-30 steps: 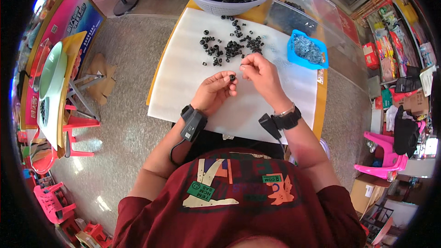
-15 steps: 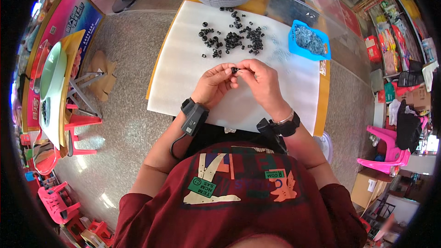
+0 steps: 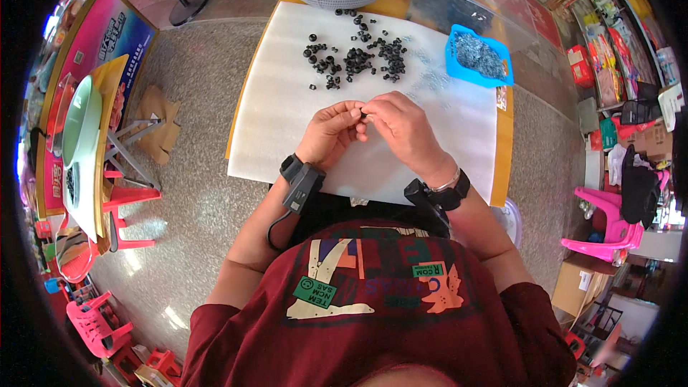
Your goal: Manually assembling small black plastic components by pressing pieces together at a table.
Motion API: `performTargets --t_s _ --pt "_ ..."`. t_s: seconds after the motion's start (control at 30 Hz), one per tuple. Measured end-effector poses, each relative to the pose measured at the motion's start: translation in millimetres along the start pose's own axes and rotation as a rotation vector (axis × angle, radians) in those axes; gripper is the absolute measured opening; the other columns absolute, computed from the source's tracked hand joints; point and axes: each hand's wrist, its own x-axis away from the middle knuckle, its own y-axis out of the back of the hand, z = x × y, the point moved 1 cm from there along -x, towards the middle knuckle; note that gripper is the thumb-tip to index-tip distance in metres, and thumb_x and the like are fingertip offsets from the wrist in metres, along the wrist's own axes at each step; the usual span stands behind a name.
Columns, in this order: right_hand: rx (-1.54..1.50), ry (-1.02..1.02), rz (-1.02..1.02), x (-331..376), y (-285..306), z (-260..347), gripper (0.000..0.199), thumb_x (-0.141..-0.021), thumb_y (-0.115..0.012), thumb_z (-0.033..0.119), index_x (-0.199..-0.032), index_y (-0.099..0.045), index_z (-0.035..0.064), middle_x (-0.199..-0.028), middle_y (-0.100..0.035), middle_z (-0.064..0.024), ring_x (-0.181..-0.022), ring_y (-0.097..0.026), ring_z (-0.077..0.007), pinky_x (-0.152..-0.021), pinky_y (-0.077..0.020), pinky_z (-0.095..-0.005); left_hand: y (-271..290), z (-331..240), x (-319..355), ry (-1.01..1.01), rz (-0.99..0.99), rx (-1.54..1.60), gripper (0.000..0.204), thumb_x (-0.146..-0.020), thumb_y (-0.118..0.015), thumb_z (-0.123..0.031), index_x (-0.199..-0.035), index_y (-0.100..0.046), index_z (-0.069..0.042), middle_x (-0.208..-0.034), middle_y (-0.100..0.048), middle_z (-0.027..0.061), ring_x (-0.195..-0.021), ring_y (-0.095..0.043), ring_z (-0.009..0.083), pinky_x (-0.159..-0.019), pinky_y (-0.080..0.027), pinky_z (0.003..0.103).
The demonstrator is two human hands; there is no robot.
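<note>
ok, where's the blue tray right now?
In the head view, the blue tray is at the white sheet's far right corner, beyond the right hand and right of the loose black parts.

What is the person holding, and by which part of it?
The left hand pinches a small black piece, too covered to tell by which part. The right hand meets it there; whether that hand grips anything is hidden.
</note>
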Motion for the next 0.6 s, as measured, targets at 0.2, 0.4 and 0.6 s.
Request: performTargets --t_s 0.2,0.4,0.6 --pt "0.129 0.153 -0.046 2.7 -5.5 -5.1 0.018 -0.080 -0.060 -0.001 -0.097 -0.062 0.0046 -0.090 -0.059 -0.0092 -0.082 -0.058 -0.0266 -0.069 -0.0491 -0.0354 -2.3 0.7 2.6 0.023 -0.046 -0.087 0.025 -0.095 -0.052 -0.012 -0.111 -0.057 0.007 -0.093 -0.063 0.0081 -0.077 -0.059 0.0124 -0.072 -0.053 0.028" --pt "-0.077 -0.068 -0.041 10.1 -7.3 -5.9 0.013 -0.081 -0.053 -0.002 -0.093 -0.056 0.0025 -0.085 -0.054 -0.0108 -0.079 -0.058 -0.0264 -0.069 -0.0494 -0.0369 -9.7 3.3 4.4 -0.003 -0.068 -0.234 0.029 -0.094 -0.055 -0.013 -0.114 -0.058 0.007 -0.093 -0.064 0.0076 -0.079 -0.061 0.0137 -0.074 -0.052 0.028" --pt "-0.395 -0.260 -0.082 14.5 -14.9 -3.7 0.013 -0.083 -0.052 -0.006 -0.093 -0.055 0.0002 -0.086 -0.053 -0.0087 -0.063 -0.059 -0.0177 -0.055 -0.0501 -0.0283 -19.8 -4.5 6.9 0.022 -0.118 -0.190 0.028 -0.091 -0.056 -0.010 -0.114 -0.059 0.007 -0.093 -0.064 0.0082 -0.080 -0.061 0.0141 -0.074 -0.052 0.029"
